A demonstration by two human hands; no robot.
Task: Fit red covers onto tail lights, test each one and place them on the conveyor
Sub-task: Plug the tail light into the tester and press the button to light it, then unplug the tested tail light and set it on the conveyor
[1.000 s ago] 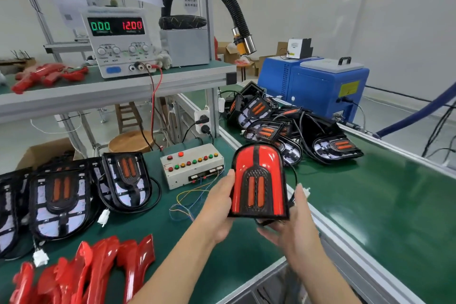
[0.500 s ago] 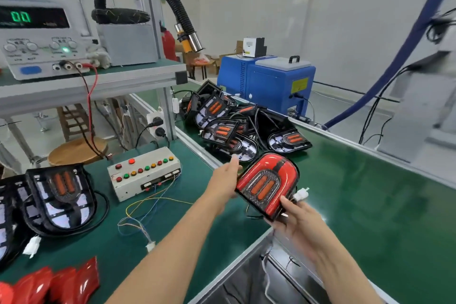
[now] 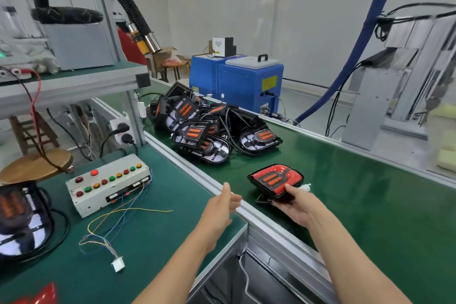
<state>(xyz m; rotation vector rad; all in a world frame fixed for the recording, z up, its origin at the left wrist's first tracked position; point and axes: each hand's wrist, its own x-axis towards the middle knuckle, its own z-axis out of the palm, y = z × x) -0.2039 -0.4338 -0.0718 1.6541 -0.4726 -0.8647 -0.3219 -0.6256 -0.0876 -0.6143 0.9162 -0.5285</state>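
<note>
The underside of the tail light (image 3: pixel 275 180) and the right hand's fingers beneath it are hidden, so whether it rests on the conveyor (image 3: pixel 370 205) or hangs just above it cannot be told. The right hand (image 3: pixel 294 206) has its grip on the near edge of the tail light, thumb on top. A white plug (image 3: pixel 305 187) shows just beside the thumb. The left hand (image 3: pixel 220 207) holds nothing, its fingers loose, above the tabletop (image 3: pixel 153 242) edge near the conveyor rail. The tail light carries a glossy red cover with two orange bars in a black centre. Farther along the conveyor lies a pile of uncovered lights (image 3: pixel 209 128), tangled in black cables. On the tabletop sit a button box (image 3: pixel 108 184) and loose wires (image 3: pixel 111 227). A red cover (image 3: pixel 42 295) is cut off at the lower left edge.
</note>
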